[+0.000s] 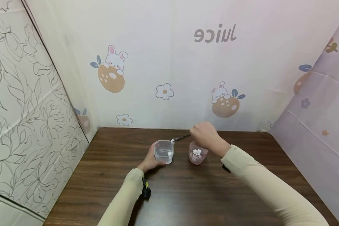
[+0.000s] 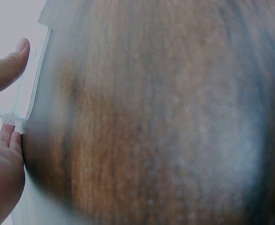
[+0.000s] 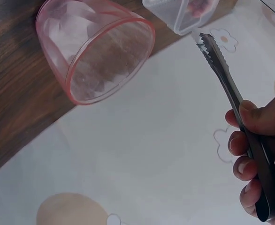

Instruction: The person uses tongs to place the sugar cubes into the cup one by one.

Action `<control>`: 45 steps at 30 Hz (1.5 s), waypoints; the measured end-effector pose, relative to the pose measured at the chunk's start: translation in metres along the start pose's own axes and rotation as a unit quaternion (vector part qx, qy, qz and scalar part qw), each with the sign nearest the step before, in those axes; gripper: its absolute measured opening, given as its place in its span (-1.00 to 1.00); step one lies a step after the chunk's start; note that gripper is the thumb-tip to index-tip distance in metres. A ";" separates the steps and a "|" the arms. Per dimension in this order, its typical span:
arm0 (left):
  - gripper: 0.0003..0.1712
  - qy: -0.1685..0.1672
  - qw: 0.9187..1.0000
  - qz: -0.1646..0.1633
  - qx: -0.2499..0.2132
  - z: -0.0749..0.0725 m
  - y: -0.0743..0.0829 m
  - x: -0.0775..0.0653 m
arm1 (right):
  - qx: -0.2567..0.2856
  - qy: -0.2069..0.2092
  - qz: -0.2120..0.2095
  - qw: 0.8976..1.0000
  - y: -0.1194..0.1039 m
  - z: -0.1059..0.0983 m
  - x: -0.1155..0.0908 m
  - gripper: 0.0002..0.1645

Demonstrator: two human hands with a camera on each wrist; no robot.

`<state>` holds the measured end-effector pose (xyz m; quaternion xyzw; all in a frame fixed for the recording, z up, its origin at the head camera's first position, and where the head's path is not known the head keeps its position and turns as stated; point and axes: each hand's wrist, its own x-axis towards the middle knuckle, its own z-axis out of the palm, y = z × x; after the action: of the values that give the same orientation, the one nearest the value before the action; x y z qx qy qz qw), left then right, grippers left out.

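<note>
My left hand (image 1: 150, 159) grips a clear square plastic container (image 1: 159, 153) by its left side, thumb at the near side. A small white cube (image 1: 169, 153) lies inside it. My right hand (image 1: 204, 135) holds metal tongs (image 3: 231, 91), fingers wrapped round both arms. Between the tong tips is another white cube (image 1: 172, 141), at the container's upper right rim. Below the right hand stands a pink transparent cup (image 1: 196, 160) with several white cubes (image 1: 197, 152) in it. The left wrist view shows only part of the container, washed out.
The dark wooden table (image 1: 186, 194) ends at a patterned cloth backdrop (image 1: 169, 62) close behind the container and cup. Patterned cloth walls also rise at left and right. A black wrist strap (image 1: 146, 189) sits on the left forearm.
</note>
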<state>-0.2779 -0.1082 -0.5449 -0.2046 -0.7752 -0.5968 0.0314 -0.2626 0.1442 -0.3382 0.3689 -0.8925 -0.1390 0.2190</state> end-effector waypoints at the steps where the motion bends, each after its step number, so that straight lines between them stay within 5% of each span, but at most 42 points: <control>1: 0.22 -0.001 1.000 -0.004 -0.001 0.000 0.000 0.000 | 0.001 -0.001 0.006 1.000 0.001 -0.002 -0.002 -0.58; 9: 0.23 -0.004 1.000 0.005 -0.007 -0.001 -0.001 0.000 | 0.013 0.008 0.044 0.999 0.013 -0.012 -0.021 -0.56; 16: 0.29 -0.002 0.998 -0.066 0.000 0.000 0.004 0.002 | 0.016 0.009 0.049 0.999 0.022 -0.018 -0.039 -0.57; 22: 0.29 0.002 0.996 -0.083 0.011 0.000 0.006 0.002 | 0.019 -0.013 0.046 0.999 0.029 -0.021 -0.053 -0.59; 45: 0.28 -0.007 0.998 -0.068 0.003 0.000 0.009 0.000 | -0.030 -0.009 -0.012 0.999 0.033 0.002 -0.080 -0.60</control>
<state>-0.2745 -0.1065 -0.5368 -0.1555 -0.7890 -0.5942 -0.0135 -0.2323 0.2247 -0.3492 0.3717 -0.8854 -0.1719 0.2199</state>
